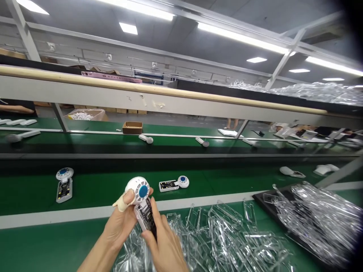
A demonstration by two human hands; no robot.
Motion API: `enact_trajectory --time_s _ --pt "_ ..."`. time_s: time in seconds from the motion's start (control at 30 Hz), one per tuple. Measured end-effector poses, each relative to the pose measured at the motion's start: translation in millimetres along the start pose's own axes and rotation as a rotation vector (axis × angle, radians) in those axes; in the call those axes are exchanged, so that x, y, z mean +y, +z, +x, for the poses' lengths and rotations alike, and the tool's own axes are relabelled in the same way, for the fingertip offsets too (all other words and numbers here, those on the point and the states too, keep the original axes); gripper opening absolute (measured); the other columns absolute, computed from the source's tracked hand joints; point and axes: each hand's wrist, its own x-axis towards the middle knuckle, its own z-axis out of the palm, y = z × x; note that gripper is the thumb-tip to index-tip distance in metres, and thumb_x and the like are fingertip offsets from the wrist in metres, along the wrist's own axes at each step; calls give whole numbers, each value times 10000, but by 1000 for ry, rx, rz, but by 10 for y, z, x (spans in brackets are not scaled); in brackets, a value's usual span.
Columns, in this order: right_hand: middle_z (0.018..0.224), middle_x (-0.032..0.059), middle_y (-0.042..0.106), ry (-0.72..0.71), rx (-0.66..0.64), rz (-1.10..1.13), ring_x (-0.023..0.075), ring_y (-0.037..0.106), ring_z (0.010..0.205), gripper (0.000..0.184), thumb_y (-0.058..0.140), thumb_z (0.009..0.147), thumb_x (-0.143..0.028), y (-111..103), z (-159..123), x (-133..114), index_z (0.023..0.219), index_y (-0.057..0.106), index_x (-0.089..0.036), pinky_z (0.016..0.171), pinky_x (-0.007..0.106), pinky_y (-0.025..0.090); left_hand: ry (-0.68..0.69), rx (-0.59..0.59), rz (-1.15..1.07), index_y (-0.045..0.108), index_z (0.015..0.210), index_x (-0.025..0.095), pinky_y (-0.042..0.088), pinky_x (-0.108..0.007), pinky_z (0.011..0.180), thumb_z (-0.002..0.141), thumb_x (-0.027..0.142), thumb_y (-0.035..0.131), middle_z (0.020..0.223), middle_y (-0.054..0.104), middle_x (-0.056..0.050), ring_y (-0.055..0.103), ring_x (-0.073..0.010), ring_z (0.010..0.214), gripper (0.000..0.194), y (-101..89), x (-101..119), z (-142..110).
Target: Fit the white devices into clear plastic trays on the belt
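Observation:
A white handheld fan (138,190) with a blue round centre is held up between both hands, its handle uncovered so the dark circuit board shows. My left hand (120,221) grips it around the round head, and a pale finger cot covers the thumb's base. Around the handle's sides close the fingers of my right hand (163,236). Beneath the hands lies a heap of clear plastic frames (221,238). Two similar open-handled fans rest on the green belt beyond, one fan (64,185) at left and another fan (174,184) just right of my hands.
A black tray (272,211) piled with clear plastic parts stands at right. White parts (292,172) lie on the belt at far right. Behind, a second green line carries several fans and a brown box (132,127). A shelf rail (159,90) crosses above. A co-worker's arm (17,108) shows at far left.

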Motion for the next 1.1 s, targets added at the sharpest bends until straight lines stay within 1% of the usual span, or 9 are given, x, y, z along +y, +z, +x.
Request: enact_trajectory --time_s 0.13,0.23,0.33,0.47,0.57,0.67,0.77,0.93,1.1 --pt "1053 51 531 2 -8 20 249 583 930 664 427 906 -249 -162 -27 -58 1435 70 -433 794 398 492 -47 33 359 626 1075 180 458 -323 882 608 504 759 1094 662 -104 547 -279 1098 583 17 -87 -41" --pt "1028 62 522 -40 42 -3 278 544 991 622 482 877 -250 -104 -17 -11 1419 224 -415 839 434 460 -178 78 568 614 1063 169 482 -317 763 651 546 704 1017 668 -94 586 -264 981 566 -33 -148 -95" --pt "1088 52 546 -25 159 208 243 536 1034 460 400 910 -321 7 81 46 1365 375 -380 875 393 437 -111 188 602 599 1068 172 490 -319 728 653 576 681 1073 649 -95 575 -274 1007 585 -74 -212 -175" --pt "828 71 642 213 398 536 210 597 794 503 225 924 -454 133 348 112 889 649 -185 735 320 444 63 335 601 593 1089 208 463 -352 882 608 559 721 1178 614 -74 542 -279 1108 610 -91 -333 -247" --pt "559 46 574 243 466 627 191 546 577 562 217 888 -546 221 470 157 547 515 -211 597 305 401 180 406 684 634 987 224 407 -383 984 563 547 750 1115 648 -62 560 -292 1087 545 -165 -452 -208" --pt "527 24 549 195 527 656 168 527 544 529 225 889 -534 313 483 174 531 461 -224 569 280 384 201 404 706 658 795 215 443 -411 943 467 578 779 889 696 -77 618 -322 937 504 -281 -552 -135" --pt "564 26 570 199 445 548 155 543 574 538 163 925 -456 389 516 203 560 475 -214 587 260 394 150 417 669 656 778 210 470 -403 901 473 558 784 847 695 -70 628 -304 883 480 -357 -562 -62" --pt "633 4 612 191 213 362 134 561 580 437 272 928 -352 235 601 551 692 602 -188 537 224 384 -110 461 627 621 966 187 538 -365 734 676 414 681 939 658 -66 623 -229 829 373 -571 -260 464" --pt "649 10 584 255 183 60 154 542 614 271 395 876 -208 -215 396 1139 696 596 -182 633 265 382 -95 606 813 555 890 156 537 -461 734 646 372 675 835 597 -82 614 -273 789 348 -1135 375 1326"
